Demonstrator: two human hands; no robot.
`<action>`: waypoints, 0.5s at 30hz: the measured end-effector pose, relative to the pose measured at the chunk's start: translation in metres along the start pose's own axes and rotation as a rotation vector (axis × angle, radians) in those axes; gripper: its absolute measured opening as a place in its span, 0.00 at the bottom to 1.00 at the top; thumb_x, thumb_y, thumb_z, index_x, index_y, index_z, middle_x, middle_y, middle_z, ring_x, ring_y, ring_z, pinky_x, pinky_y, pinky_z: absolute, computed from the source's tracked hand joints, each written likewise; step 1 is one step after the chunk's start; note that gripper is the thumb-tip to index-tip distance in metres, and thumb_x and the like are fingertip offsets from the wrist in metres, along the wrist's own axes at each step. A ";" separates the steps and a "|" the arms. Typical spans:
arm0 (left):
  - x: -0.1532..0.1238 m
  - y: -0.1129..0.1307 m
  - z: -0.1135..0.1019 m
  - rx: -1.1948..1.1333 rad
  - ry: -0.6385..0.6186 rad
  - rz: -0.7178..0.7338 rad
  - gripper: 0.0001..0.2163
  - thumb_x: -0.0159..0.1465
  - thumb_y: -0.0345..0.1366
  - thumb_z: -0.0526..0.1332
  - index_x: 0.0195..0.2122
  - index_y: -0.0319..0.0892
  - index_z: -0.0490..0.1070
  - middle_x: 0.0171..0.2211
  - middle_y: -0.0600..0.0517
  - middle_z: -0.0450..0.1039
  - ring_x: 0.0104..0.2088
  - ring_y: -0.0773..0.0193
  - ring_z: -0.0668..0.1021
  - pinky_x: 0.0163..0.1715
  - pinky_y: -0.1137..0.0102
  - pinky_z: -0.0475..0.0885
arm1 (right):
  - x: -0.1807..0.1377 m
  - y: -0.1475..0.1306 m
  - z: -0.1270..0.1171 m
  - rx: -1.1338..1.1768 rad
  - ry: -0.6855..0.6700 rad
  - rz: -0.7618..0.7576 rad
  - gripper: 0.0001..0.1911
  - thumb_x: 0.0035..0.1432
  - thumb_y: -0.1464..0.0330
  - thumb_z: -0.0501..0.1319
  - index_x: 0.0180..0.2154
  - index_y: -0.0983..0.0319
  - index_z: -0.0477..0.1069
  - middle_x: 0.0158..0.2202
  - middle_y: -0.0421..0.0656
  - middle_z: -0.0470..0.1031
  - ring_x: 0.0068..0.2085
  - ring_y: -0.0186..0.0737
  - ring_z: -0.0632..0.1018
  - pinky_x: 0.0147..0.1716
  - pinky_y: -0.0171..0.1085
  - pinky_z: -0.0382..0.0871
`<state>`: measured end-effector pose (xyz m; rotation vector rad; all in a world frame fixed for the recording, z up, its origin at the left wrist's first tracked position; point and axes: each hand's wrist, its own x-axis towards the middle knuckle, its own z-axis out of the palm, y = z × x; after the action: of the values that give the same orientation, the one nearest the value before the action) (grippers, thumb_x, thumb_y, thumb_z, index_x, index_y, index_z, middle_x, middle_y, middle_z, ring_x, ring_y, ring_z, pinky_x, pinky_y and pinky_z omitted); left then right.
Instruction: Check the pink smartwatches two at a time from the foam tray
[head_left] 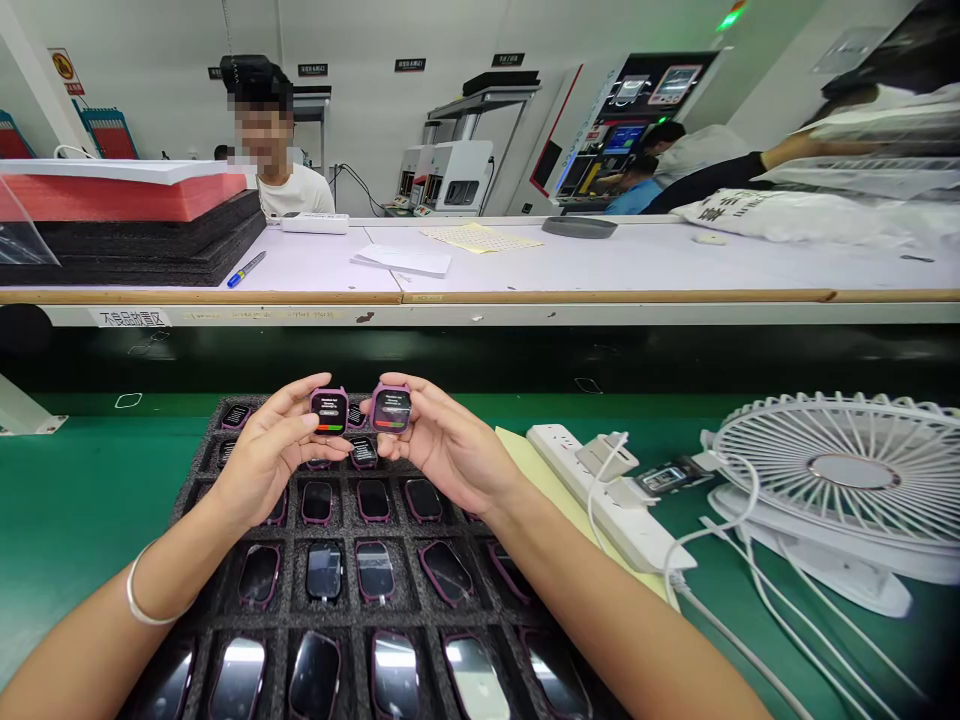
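In the head view, both bare forearms reach in from the near corners and converge over a dark grey foam tray with square compartments (pixel 345 533). The left hand (pixel 277 450) comes from the near left, a pale, thin, round bangle (pixel 132 595) circling its wrist. Its grip is narrow: thumb at the lower left of the screen, index finger bent along the top, pinching a purple-framed, rounded-square smartwatch body (pixel 329 405). The right hand (pixel 454 440) comes from the near right, its forearm slanting far and left over the tray's right side. It too is closed narrowly, index finger arched over the top edge and other fingers curled below and behind, around a second purple-framed smartwatch body with a dark glass screen (pixel 391 405).

The two held pieces stand side by side, just apart, above the tray's far rows, screens toward the wearer and lit with white text above a coloured bar. More purple-rimmed watch bodies (pixel 373 500) lie in the compartments beneath. Right of the tray are a long white plastic power strip (pixel 611 495) and, farther right, a white round-grilled fan (pixel 855 470).
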<state>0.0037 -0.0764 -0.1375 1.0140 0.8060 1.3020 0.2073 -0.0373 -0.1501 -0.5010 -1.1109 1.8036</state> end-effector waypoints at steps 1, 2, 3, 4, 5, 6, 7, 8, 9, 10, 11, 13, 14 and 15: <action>0.000 0.000 0.000 0.017 0.004 0.001 0.23 0.57 0.35 0.68 0.55 0.43 0.71 0.43 0.50 0.78 0.32 0.60 0.84 0.36 0.66 0.80 | -0.001 0.001 0.000 -0.013 -0.004 0.000 0.15 0.58 0.65 0.65 0.48 0.57 0.73 0.41 0.43 0.81 0.29 0.35 0.80 0.32 0.38 0.74; -0.001 -0.001 0.001 0.040 0.011 0.003 0.24 0.57 0.34 0.69 0.55 0.43 0.70 0.43 0.50 0.77 0.32 0.61 0.84 0.36 0.66 0.81 | -0.001 0.001 0.000 -0.029 -0.009 -0.003 0.17 0.56 0.68 0.66 0.49 0.57 0.73 0.42 0.43 0.81 0.29 0.35 0.80 0.33 0.38 0.74; -0.001 -0.002 0.001 0.066 0.018 0.007 0.25 0.56 0.33 0.69 0.55 0.44 0.70 0.44 0.50 0.77 0.32 0.62 0.84 0.37 0.67 0.81 | -0.002 0.002 0.000 -0.047 -0.014 -0.008 0.19 0.54 0.70 0.67 0.49 0.57 0.72 0.43 0.43 0.80 0.30 0.35 0.80 0.33 0.38 0.74; -0.001 -0.002 0.001 0.090 0.023 0.012 0.25 0.56 0.32 0.69 0.56 0.44 0.69 0.45 0.50 0.77 0.33 0.63 0.84 0.37 0.67 0.81 | -0.003 0.003 0.000 -0.064 -0.020 -0.015 0.21 0.53 0.72 0.67 0.50 0.56 0.72 0.44 0.43 0.80 0.30 0.34 0.80 0.34 0.38 0.74; -0.001 -0.003 0.001 0.110 0.024 0.017 0.25 0.56 0.32 0.69 0.56 0.44 0.69 0.46 0.49 0.77 0.33 0.64 0.84 0.38 0.68 0.81 | -0.003 0.004 0.000 -0.079 -0.028 -0.022 0.22 0.52 0.73 0.67 0.51 0.56 0.72 0.44 0.43 0.80 0.31 0.34 0.80 0.35 0.38 0.74; -0.001 -0.003 0.002 0.123 0.021 0.023 0.25 0.56 0.31 0.69 0.56 0.44 0.68 0.47 0.49 0.76 0.32 0.64 0.84 0.38 0.68 0.81 | -0.003 0.004 -0.001 -0.090 -0.035 -0.028 0.23 0.52 0.74 0.66 0.51 0.56 0.71 0.44 0.43 0.80 0.31 0.34 0.80 0.35 0.38 0.74; -0.001 -0.004 0.002 0.130 0.014 0.028 0.26 0.56 0.31 0.69 0.56 0.44 0.68 0.48 0.48 0.76 0.32 0.64 0.84 0.38 0.68 0.81 | -0.003 0.005 -0.001 -0.096 -0.041 -0.034 0.23 0.53 0.74 0.66 0.51 0.56 0.71 0.45 0.43 0.80 0.31 0.34 0.81 0.35 0.38 0.74; -0.001 -0.004 0.002 0.133 0.005 0.031 0.26 0.56 0.31 0.69 0.56 0.44 0.68 0.48 0.48 0.76 0.32 0.65 0.84 0.38 0.68 0.81 | -0.003 0.005 -0.001 -0.101 -0.046 -0.039 0.23 0.53 0.75 0.66 0.52 0.56 0.71 0.45 0.43 0.80 0.32 0.34 0.81 0.36 0.38 0.74; -0.001 -0.005 0.002 0.134 -0.003 0.033 0.26 0.56 0.31 0.69 0.56 0.44 0.68 0.48 0.47 0.76 0.32 0.65 0.84 0.38 0.68 0.81 | -0.003 0.005 -0.001 -0.104 -0.051 -0.043 0.24 0.53 0.75 0.65 0.52 0.56 0.71 0.46 0.43 0.80 0.32 0.34 0.81 0.36 0.38 0.75; -0.001 -0.005 0.002 0.134 -0.011 0.035 0.26 0.56 0.31 0.69 0.56 0.43 0.68 0.48 0.47 0.76 0.31 0.65 0.83 0.38 0.68 0.81 | -0.003 0.005 -0.001 -0.107 -0.057 -0.047 0.24 0.53 0.75 0.65 0.52 0.56 0.71 0.46 0.43 0.80 0.32 0.34 0.81 0.36 0.37 0.75; -0.001 -0.005 0.002 0.133 -0.018 0.037 0.25 0.56 0.31 0.69 0.56 0.43 0.68 0.48 0.47 0.76 0.31 0.66 0.83 0.37 0.69 0.81 | -0.003 0.006 -0.001 -0.110 -0.063 -0.051 0.24 0.53 0.75 0.65 0.52 0.56 0.70 0.46 0.43 0.79 0.33 0.34 0.81 0.36 0.37 0.75; -0.001 -0.006 0.001 0.128 -0.029 0.042 0.25 0.57 0.30 0.69 0.56 0.43 0.69 0.48 0.48 0.76 0.32 0.66 0.84 0.37 0.70 0.81 | -0.003 0.006 -0.001 -0.120 -0.069 -0.055 0.24 0.53 0.75 0.65 0.52 0.56 0.70 0.45 0.42 0.79 0.33 0.35 0.81 0.37 0.37 0.75; -0.001 -0.007 0.001 0.125 -0.034 0.043 0.25 0.57 0.30 0.69 0.56 0.44 0.69 0.48 0.48 0.76 0.32 0.66 0.84 0.37 0.70 0.81 | -0.003 0.006 -0.001 -0.126 -0.069 -0.056 0.24 0.54 0.75 0.65 0.52 0.56 0.70 0.45 0.42 0.79 0.33 0.35 0.82 0.37 0.38 0.75; -0.001 -0.007 0.001 0.122 -0.037 0.044 0.25 0.57 0.29 0.69 0.56 0.44 0.69 0.48 0.49 0.76 0.32 0.67 0.84 0.37 0.71 0.81 | -0.004 0.006 -0.001 -0.131 -0.068 -0.057 0.24 0.54 0.75 0.65 0.53 0.56 0.70 0.44 0.42 0.79 0.33 0.35 0.82 0.37 0.38 0.75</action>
<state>0.0069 -0.0772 -0.1436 1.1547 0.8468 1.2796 0.2068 -0.0409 -0.1560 -0.4830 -1.2840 1.7175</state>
